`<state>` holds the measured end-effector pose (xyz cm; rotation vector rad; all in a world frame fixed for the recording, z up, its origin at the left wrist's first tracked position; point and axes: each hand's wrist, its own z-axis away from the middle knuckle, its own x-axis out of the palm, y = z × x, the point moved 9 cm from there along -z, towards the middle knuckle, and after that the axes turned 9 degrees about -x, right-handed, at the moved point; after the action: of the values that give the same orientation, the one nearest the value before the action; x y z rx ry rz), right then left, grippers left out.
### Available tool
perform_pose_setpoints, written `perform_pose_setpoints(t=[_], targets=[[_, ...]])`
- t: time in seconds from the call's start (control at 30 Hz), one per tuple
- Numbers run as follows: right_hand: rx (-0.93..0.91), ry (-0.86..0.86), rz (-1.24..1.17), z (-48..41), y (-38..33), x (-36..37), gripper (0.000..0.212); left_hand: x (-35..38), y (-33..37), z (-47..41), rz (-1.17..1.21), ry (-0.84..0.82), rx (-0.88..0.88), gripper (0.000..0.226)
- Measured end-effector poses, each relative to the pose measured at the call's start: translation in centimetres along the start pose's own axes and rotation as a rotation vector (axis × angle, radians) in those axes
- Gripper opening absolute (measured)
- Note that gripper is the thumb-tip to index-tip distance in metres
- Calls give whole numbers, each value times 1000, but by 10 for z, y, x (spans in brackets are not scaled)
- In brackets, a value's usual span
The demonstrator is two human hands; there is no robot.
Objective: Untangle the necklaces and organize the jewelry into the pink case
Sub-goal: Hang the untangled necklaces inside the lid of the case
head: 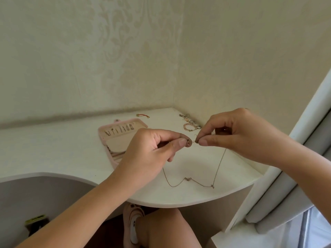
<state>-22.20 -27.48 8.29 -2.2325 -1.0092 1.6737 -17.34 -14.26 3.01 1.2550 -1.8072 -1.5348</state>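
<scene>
Near the curved front edge of the white tabletop point(53, 151), both hands' fingers point(180, 141) are pinching the thin gold chain necklace point(219, 162), its slack looping over bare surface.

No readable text | no labels, brands, numbers or signs legible on any surface in the head view | the patterned wallpaper point(125, 42) carries ornament only, no lettering

White curved desk top point(53, 151) filling the middle. Cream damask wallpaper point(125, 51) from nine through two o'clock. Pink slipper point(133, 224) at six. Pale window frame point(304, 140) at four.
</scene>
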Motion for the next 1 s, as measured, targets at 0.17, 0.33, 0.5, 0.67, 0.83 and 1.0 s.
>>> perform_pose_setpoints(t=[0.17, 0.33, 0.5, 0.67, 0.83, 1.0], targets=[[-1, -10, -1, -1, -8, 1, 11, -7, 16, 6, -139, 123, 98, 18], [0, 2, -32, -2, -10, 2, 8, -8, 40, 17, -335, 217, 321, 17], [-22, 20, -75, -2, -14, 2, 4, -4, 55, 24, -456, 271, 457, 13], [-34, 43, -98, -1, -18, 1, 4, -3, 64, 29, -549, 329, 533, 8], [-32, 60, -111, 0, -19, 0, 4, -1, 66, 29, -575, 334, 543, 10], [-32, 67, -97, 2, -20, 0, 5, -2, 65, 28, -565, 327, 521, 12]])
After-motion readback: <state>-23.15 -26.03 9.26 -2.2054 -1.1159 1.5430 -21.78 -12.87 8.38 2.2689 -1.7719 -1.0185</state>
